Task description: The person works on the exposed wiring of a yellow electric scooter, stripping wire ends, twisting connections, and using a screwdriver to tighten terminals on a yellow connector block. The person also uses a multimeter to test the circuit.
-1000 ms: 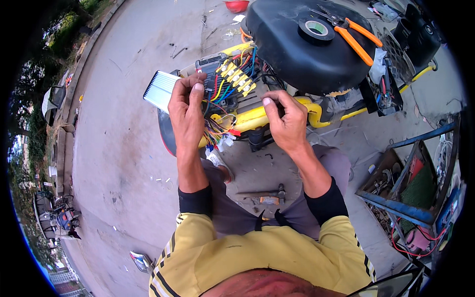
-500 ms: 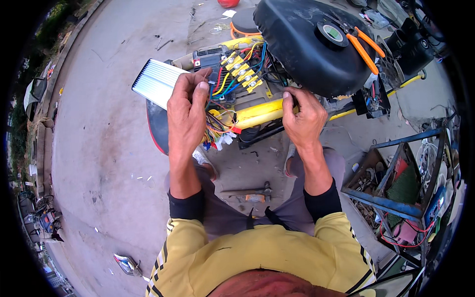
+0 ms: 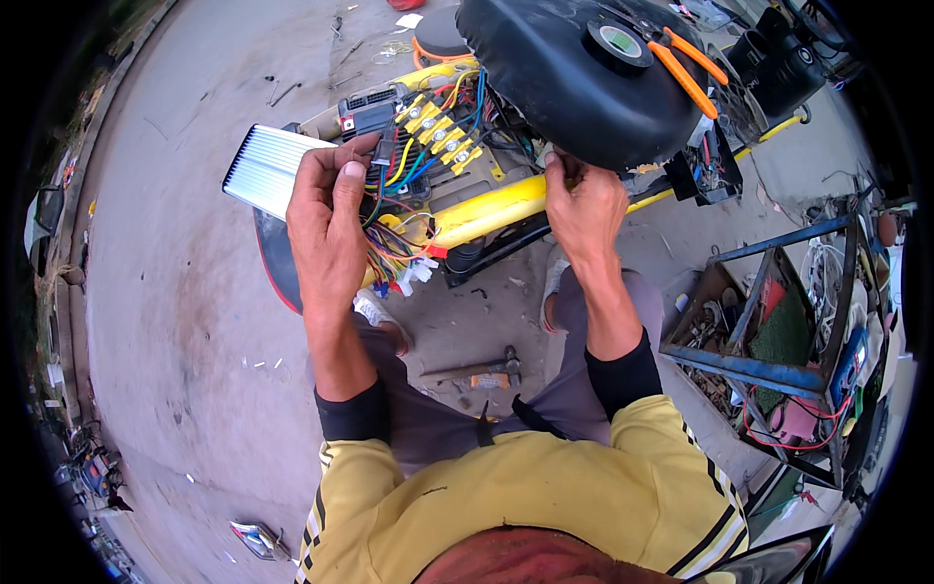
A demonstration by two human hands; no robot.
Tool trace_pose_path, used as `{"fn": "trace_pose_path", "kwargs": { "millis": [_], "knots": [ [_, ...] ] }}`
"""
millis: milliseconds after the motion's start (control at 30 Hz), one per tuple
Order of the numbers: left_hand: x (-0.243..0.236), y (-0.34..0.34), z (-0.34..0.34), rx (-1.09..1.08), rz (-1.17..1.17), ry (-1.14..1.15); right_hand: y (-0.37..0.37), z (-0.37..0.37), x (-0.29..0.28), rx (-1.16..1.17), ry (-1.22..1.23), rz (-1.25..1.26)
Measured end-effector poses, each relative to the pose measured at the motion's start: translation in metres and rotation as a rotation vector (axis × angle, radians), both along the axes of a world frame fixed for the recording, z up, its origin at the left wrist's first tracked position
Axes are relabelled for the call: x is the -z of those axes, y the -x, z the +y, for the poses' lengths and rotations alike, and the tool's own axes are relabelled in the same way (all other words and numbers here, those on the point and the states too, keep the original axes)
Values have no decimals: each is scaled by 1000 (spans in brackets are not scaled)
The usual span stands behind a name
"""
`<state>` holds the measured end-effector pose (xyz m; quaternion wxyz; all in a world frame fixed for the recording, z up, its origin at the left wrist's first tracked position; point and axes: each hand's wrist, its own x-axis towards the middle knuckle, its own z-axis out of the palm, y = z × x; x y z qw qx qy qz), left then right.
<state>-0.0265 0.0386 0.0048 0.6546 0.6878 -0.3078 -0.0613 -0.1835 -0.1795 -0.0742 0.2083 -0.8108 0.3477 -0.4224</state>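
Observation:
My left hand [image 3: 329, 219] is closed, fingers curled, beside a silver finned metal box [image 3: 269, 165]. Its fingertips reach a small dark connector [image 3: 385, 148]; whatever they grip is too small to name. My right hand [image 3: 590, 209] pinches just above the yellow frame tube [image 3: 491, 211], under the edge of a black seat [image 3: 545, 73]. What lies between those fingers is hidden. Between my hands, colored wires run to a yellow terminal block [image 3: 440, 133] with screws. A bundle of loose wires with white connectors [image 3: 416, 273] hangs below my left hand.
Orange-handled pliers [image 3: 686, 78] and a roll of black tape [image 3: 620, 44] lie on the seat. A hammer [image 3: 477, 368] rests on the ground between my feet. At the right stands a blue metal-framed bin [image 3: 749, 378] filled with tools and scraps.
The whole view has shifted, so everything sits a little further left and up. My right fingers have drawn closer together under the seat edge. The left hand stays by the finned box.

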Motion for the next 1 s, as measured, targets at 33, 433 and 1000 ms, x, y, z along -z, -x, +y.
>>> {"fn": "trace_pose_path", "kwargs": {
  "millis": [33,433,1000],
  "knots": [
    [1,0,0,5,-2,-1,0,1,-1,4,15,17],
    [6,-1,-5,-11,-25,-24,1,1,-1,-73,91,52],
    [7,0,-8,-70,-43,13,2,15,-6,-107,248,-10]
  ]
}}
